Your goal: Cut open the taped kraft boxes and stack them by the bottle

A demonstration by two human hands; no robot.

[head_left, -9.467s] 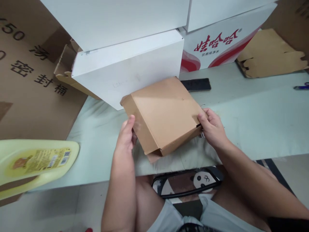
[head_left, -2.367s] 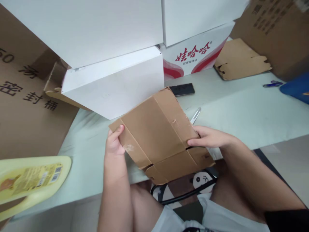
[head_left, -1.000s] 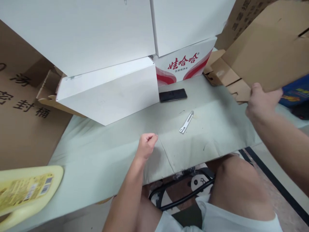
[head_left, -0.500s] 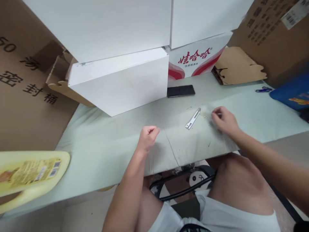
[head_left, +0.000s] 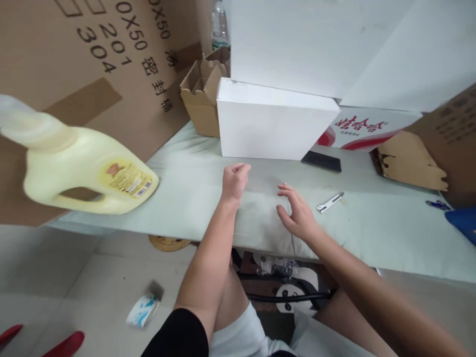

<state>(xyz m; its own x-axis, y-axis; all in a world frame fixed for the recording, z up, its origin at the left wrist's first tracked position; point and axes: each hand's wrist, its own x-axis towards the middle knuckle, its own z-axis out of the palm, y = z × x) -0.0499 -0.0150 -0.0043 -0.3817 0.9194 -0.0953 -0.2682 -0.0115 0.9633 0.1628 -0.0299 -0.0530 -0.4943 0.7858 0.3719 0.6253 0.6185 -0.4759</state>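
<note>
My left hand (head_left: 235,184) is a closed fist above the pale green cloth of the table (head_left: 186,208), in front of the white box (head_left: 273,126). Whatever its fingers may hold is hidden. To its right hovers my right hand (head_left: 295,210), fingers apart, thumb spread, and nothing visible between them. Beyond the right hand a utility knife (head_left: 330,202) with a white handle lies on the cloth. A black phone (head_left: 321,161) rests flat near the right end of the white box.
A large yellow jug (head_left: 122,173) stands at the left by a big brown carton (head_left: 148,99). Behind are an open cardboard box (head_left: 203,106) and a red-lettered white carton (head_left: 372,130). Flattened cardboard (head_left: 411,158) lies at right. On the floor is a blue-and-white paper cup (head_left: 143,310).
The view has turned left, bringing the whole jug into sight. My right hand has moved left from beyond the knife toward my left hand and opened its fingers. My left hand stays closed.
</note>
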